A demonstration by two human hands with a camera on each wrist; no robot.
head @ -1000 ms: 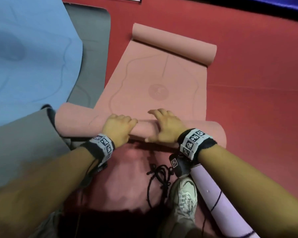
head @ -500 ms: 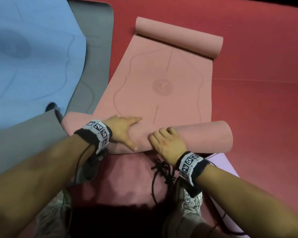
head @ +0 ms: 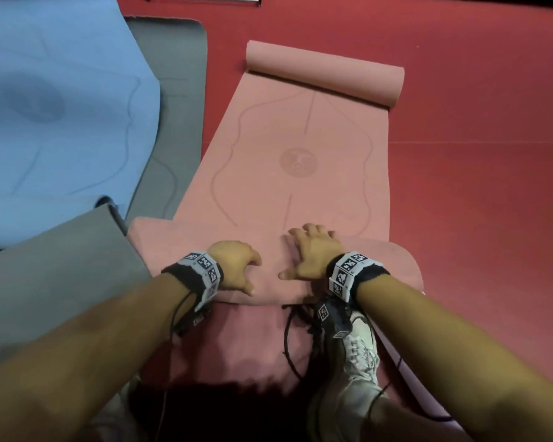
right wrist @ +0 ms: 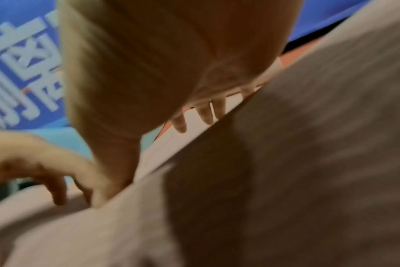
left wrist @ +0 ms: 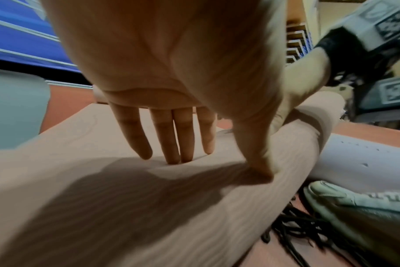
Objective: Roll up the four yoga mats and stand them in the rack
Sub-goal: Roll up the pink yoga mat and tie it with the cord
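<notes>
On the red floor point(head: 460, 218), our flat, open hands, left hand point(head: 235, 266) and right hand point(head: 313, 255), press the pink mat point(head: 300, 173) roll lying crosswise, unrolled length straight ahead.

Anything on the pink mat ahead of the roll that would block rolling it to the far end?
Nothing visible. Both hands, left hand and right hand, press the pink mat; the flat stretch ahead is bare up to its curled far end.

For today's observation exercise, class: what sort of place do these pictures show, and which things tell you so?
Probably a gym or yoga studio. A red padded floor runs under everything, several exercise mats lie spread on it, a pink mat, a blue mat and a grey mat, and blue padding stands behind.
</notes>
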